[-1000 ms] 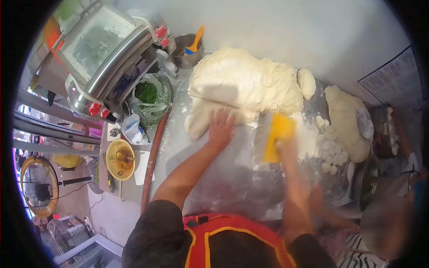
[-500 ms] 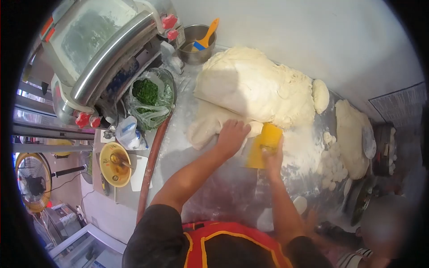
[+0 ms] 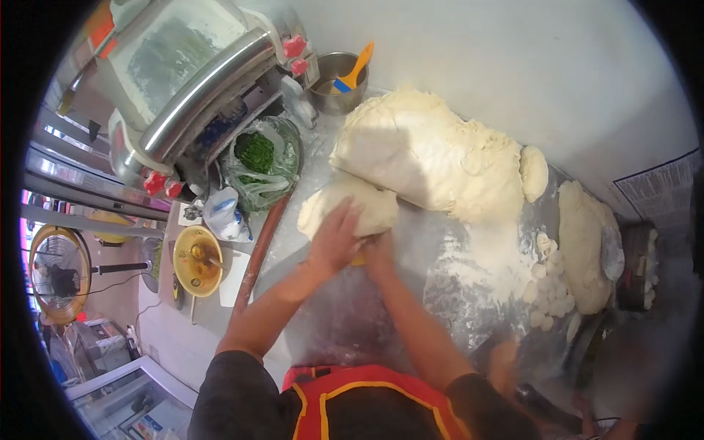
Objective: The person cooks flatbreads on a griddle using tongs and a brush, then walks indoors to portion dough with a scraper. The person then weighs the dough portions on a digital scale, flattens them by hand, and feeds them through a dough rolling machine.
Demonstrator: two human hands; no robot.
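- The bench point(image 3: 323, 326) runs under everything; flour point(image 3: 477, 268) lies thick right of the hands and looks thinner near them, so soft dough pushed there could stick and tear.
- The big slab of dough point(image 3: 462, 158) sits against the wall side, its front edge touching or nearly touching the smaller piece; if that piece slides back, the two could cling together.
- The smaller piece of dough point(image 3: 359, 205), a rounded lump, lies on the bench in front of the slab's left end, under and against both hands. Uneven pressure could make it sag or stretch out of shape.
- The left hand point(image 3: 332, 242) is open, palm down, its fingers laid over the lump's near side; the forearm slants in from the lower left.
- The right hand point(image 3: 379, 253) is beside it at the lump's near edge, seemingly closed on the yellow scraper, though its fingers are largely hidden. Its forearm angles up from the lower right.
- The yellow scraper point(image 3: 358, 259) shows only as a sliver between the hands; a slip there could nick the dough or catch the left fingers.
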